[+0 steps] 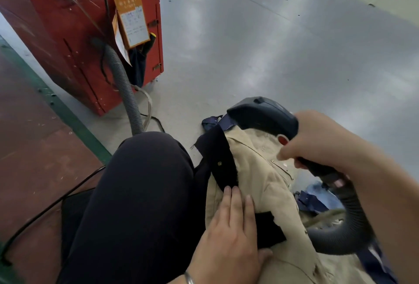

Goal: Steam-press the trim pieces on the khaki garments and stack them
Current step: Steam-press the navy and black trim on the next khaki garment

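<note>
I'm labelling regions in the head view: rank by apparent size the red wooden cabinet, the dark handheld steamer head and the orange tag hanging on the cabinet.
1. Red wooden cabinet, cut off by the frame
2. Dark handheld steamer head, nearer the camera, so flattered
3. Orange tag

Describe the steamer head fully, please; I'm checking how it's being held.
The steamer head is dark, glossy plastic with a rounded body and a red button near its handle. The right hand grips the handle; a ribbed grey hose trails from it. It sits over the khaki garment, contact unclear.
</note>
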A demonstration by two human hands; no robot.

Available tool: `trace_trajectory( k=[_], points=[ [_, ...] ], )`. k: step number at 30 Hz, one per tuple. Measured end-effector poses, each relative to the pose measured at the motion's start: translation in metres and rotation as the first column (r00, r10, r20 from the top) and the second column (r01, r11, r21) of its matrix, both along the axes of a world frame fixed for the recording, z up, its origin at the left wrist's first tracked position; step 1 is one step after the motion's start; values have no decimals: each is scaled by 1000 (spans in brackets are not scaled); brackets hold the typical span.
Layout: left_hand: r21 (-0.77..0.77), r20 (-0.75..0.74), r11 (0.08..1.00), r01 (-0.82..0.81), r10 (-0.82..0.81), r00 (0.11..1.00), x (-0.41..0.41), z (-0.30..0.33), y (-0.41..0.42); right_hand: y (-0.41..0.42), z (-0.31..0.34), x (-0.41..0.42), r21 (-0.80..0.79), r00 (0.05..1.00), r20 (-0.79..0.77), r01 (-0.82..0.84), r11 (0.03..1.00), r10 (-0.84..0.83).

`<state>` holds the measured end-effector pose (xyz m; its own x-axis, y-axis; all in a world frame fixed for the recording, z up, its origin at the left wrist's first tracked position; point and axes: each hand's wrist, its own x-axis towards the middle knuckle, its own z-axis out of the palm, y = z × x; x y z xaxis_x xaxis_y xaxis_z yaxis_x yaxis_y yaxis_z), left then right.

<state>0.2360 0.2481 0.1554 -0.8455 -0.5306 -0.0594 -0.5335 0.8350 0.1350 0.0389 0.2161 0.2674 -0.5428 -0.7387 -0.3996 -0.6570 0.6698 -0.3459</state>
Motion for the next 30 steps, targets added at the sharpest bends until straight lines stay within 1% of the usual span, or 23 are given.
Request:
trace_trajectory(
  k=[6, 9, 13, 16, 19, 22, 25, 27, 30],
  points=[
    [-43, -6, 999, 0, -1, 1000, -11, -3, -4, 53, 9, 10, 37, 988, -150, -43, 998, 48],
    [-75, -37, 997, -6, 3, 999, -14, -6, -2, 59, -1, 15, 84, 992, -107, -53, 995, 61],
    [-85, -57, 996, 4, -8, 998, -14, -9, 0, 43, -20, 14, 142, 998, -43, -36, 989, 43],
    [-103, -84, 995, 13, -21, 996, -14, -11, -1, 17, -31, 11, 123, 995, -75, -52, 991, 61],
    [-92, -77, 996, 0, -7, 997, -15, -9, -1, -19, -37, 11, 109, 990, -109, -77, 991, 89],
    [-87, -93, 996, 7, -15, 996, -14, -9, -3, -41, -27, 1, 72, 997, -62, -33, 997, 37],
    [-89, -89, 996, -10, 2, 996, -12, -10, -5, -26, -2, -14, 39, 999, -42, 4, 999, -2],
    [-95, -95, 995, -14, 5, 995, -11, -13, -4, -1, 13, -16, 40, 996, -84, -14, 999, 17],
    [-111, -114, 994, -12, -1, 993, -13, -16, -2, 35, 19, -9, 99, 967, -231, -84, 992, 105]
  ],
)
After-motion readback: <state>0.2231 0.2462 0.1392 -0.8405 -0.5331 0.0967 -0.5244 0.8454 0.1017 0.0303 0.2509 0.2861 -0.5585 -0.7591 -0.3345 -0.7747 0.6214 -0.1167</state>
